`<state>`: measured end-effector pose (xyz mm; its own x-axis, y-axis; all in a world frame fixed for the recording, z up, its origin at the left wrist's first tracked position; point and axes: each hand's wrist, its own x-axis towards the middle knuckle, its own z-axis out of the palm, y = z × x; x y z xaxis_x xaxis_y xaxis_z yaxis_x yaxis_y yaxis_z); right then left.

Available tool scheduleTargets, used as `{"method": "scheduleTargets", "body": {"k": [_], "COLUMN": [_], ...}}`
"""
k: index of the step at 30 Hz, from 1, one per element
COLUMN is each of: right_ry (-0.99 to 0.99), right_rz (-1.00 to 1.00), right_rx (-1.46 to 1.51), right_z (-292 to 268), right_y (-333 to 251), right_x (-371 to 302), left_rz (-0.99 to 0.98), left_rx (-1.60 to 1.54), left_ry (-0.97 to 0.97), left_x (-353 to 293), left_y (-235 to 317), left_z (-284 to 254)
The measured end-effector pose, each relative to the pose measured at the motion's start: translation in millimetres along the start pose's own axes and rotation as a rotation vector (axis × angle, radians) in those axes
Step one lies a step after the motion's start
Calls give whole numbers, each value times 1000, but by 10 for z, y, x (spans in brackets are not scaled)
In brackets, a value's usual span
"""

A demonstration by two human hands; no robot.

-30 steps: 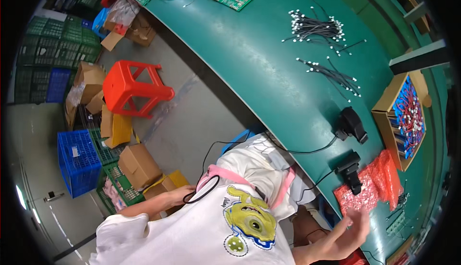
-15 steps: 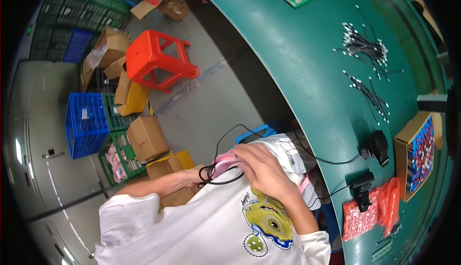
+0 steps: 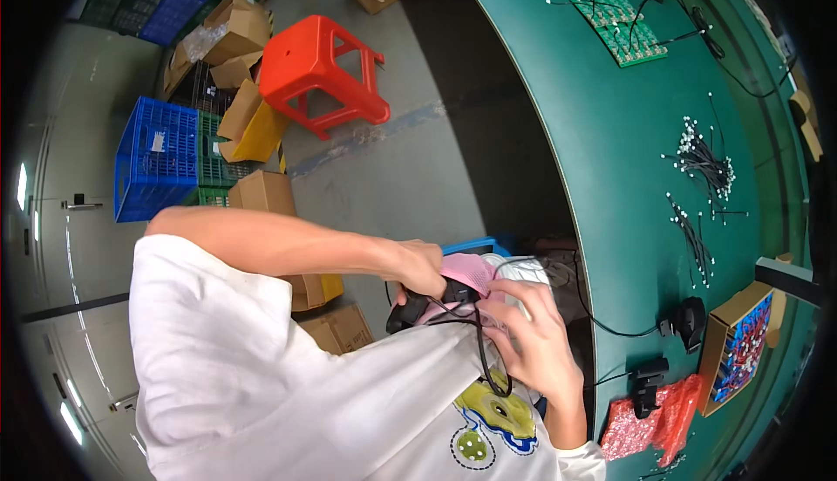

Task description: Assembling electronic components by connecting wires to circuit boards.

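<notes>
My left hand (image 3: 420, 267) is closed around a black device (image 3: 405, 313) with a cable, held low in front of my body. Beside it, pink mesh fabric (image 3: 468, 270) is bunched up; its full shape is hidden. My right hand (image 3: 540, 341) has curled, parted fingers, their tips on the fabric's right edge. A black cable (image 3: 482, 354) loops down between both hands over my white shirt. White cloth or plastic (image 3: 527, 272) lies just behind the fabric.
The green table (image 3: 567, 115) on the right carries circuit boards (image 3: 619, 27), short black wires (image 3: 702, 163), black clamp-like devices (image 3: 689, 324), red bubble wrap (image 3: 654, 420) and a carton of coloured parts (image 3: 741, 341). Left stand a red stool (image 3: 318, 67), blue crate (image 3: 157, 158) and cardboard boxes (image 3: 261, 193).
My left forearm has swung up and across, and the hand now grips the black device. My right hand has shifted right and lower, fingers more spread. The whole view has turned.
</notes>
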<state>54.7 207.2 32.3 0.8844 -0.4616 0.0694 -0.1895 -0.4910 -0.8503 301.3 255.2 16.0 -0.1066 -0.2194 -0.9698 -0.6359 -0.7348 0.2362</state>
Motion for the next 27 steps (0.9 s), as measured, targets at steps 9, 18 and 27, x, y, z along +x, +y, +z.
{"method": "scheduleTargets", "body": {"k": [9,18,27], "right_ry": [-10,83,96], "right_rz": [54,242,217], "right_rx": [-217,-129,-123], "right_z": [301,313,354], "right_y": [353,480,421], "right_x": [-260,-483,-386], "left_rz": [157,584,794], "left_rx": [363,194,516], "left_ry": [-50,602,640], "left_x": [-37,-386,58], "left_y": [536,-722,-940], "left_z": [-82,-15,816]}}
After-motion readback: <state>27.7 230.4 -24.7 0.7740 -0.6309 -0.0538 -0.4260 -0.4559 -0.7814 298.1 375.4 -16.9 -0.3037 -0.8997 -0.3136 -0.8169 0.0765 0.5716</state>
